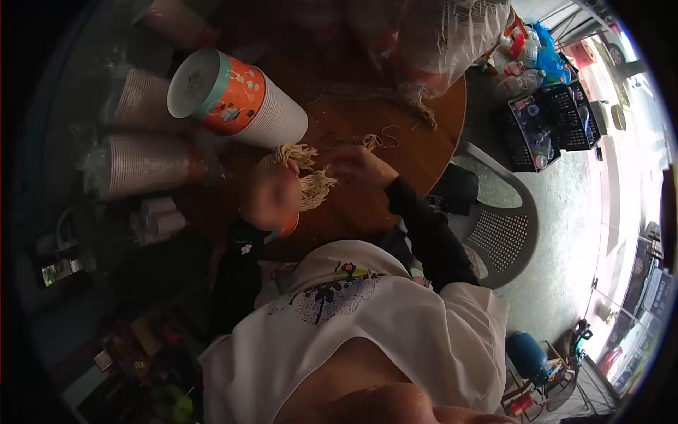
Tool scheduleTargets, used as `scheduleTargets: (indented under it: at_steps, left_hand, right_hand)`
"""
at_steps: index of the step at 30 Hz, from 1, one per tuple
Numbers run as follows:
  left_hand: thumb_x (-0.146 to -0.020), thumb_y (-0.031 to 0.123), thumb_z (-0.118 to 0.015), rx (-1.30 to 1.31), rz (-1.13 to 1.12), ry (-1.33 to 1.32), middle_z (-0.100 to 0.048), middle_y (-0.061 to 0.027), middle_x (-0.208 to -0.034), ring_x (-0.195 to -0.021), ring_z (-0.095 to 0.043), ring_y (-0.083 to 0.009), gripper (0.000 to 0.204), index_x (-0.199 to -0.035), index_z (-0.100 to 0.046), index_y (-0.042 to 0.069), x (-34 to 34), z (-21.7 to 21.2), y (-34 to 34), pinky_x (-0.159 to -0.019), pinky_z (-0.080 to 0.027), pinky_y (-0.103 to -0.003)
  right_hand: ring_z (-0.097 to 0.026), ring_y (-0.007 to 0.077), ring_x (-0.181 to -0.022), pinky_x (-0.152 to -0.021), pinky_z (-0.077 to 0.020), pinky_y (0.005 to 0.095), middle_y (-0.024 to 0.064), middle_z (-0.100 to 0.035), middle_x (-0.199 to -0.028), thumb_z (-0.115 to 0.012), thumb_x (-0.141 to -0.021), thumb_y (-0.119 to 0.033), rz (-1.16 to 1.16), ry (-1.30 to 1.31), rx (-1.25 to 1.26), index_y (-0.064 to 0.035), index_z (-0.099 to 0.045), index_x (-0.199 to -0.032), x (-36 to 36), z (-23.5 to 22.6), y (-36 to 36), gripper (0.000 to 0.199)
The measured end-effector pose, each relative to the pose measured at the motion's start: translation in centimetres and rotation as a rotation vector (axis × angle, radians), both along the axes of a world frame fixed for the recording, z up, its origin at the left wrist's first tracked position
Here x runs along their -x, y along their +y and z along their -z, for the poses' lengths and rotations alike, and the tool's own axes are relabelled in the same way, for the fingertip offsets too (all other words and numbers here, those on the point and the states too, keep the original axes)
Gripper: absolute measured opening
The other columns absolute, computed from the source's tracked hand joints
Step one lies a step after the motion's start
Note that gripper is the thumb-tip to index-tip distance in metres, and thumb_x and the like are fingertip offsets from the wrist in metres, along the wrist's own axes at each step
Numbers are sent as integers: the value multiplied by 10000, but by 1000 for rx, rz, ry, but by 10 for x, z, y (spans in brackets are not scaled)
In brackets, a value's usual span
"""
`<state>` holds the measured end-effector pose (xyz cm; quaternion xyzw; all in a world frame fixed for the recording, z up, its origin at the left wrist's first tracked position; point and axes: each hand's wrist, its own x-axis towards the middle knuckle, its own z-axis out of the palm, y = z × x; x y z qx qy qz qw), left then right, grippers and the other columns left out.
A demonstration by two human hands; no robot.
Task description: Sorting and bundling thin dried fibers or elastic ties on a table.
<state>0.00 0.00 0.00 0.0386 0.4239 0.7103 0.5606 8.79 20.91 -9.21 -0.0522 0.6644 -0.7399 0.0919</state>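
left hand (270,196) grips a cream yarn tassel bundle (305,173) just below the lying cup stack (236,99), right hand (359,166) pinches its strands beside it; best keep the strands taut and even.

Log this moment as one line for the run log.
left hand: grips bundle of cream strings | right hand: pinches string ends | surface: round wooden table | nearby: stack of paper cups lying on its side

On the round wooden table (424,152): stack of paper cups (236,99) lying sideways, orange-and-teal printed band. At left, clear plastic sleeves of cups (145,164). Top centre, big clear bag (452,39). Far right, bottles in black crates (544,120).
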Motion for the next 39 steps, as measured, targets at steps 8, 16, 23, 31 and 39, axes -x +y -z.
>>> scheduleTargets:
  at_steps: [8,16,23,31,39]
  left_hand:
    - [-941,289,-465,76,9,189,-381,23,-571,-427,-256,-49,239,-938,-524,57,2,-19,-2,-462,-279,-215]
    - [-948,316,-446,14,-149,221,-294,55,-548,-435,-201,-49,246,-916,-495,77,3,-55,-24,-479,-263,-212]
    - [-945,342,-443,34,-159,255,-307,54,-561,-444,-219,-47,253,-924,-495,95,9,-69,-19,-500,-281,-223]
    - [-967,288,-396,-14,-141,258,-328,39,-549,-396,-222,-48,219,-909,-446,83,5,-79,-8,-453,-300,-209]
    - [-977,262,-373,-218,-157,321,-363,28,-581,-391,-241,-53,206,-941,-441,71,20,-115,-28,-459,-321,-210]
  right_hand:
    - [-626,255,-869,-749,-495,348,111,-647,-968,-606,-774,-39,85,194,-430,-90,-622,-1075,22,21,-15,306]
    - [-626,273,-794,-688,-498,354,99,-650,-865,-642,-746,-82,399,77,-579,-95,-640,-1015,1,144,41,269]
    - [-606,317,-835,-729,-497,404,145,-637,-896,-622,-784,-167,266,-268,-934,-79,-639,-1010,-36,185,63,244]
    - [-493,236,-1144,-935,-422,352,100,-510,-1260,-702,-761,-187,-23,4,-215,-116,-463,-1281,0,-10,1,577]
    - [-563,78,-606,-517,-470,229,29,-620,-852,-644,-834,-250,-278,-299,154,-89,-572,-1138,14,47,-1,352]
